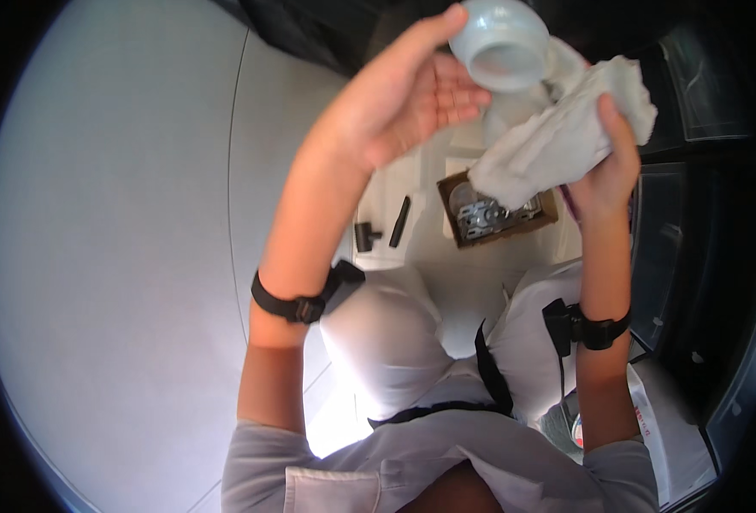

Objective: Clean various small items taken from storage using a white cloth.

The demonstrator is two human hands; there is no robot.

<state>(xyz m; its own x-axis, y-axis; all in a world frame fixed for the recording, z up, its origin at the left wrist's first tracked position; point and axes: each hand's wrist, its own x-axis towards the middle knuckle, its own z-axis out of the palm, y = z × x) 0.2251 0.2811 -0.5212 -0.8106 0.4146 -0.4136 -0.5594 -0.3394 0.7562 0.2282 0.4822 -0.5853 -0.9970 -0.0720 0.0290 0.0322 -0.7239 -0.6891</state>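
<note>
My left hand (pixel 426 96) is at the top of the view, its thumb and fingers on a pale, glossy rounded vessel (pixel 503 38). The vessel is tilted so that its round opening faces me. A crumpled white cloth (pixel 545 144) is in my right hand (pixel 612 163), the thumb pressed over its near side. Between the vessel and the cloth, more whitish rounded surface (pixel 519 112) shows, blurred; I cannot tell whether it belongs to the vessel. The cloth hides most of the right fingers.
Below the hands, an open cardboard box (pixel 461 240) on the floor holds metal parts (pixel 480 218). Left of it lie a black T-shaped piece (pixel 365 237) and a slim black bar (pixel 401 221). Dark glossy panels (pixel 660 224) stand on the right, a pale panel (pixel 128 224) on the left.
</note>
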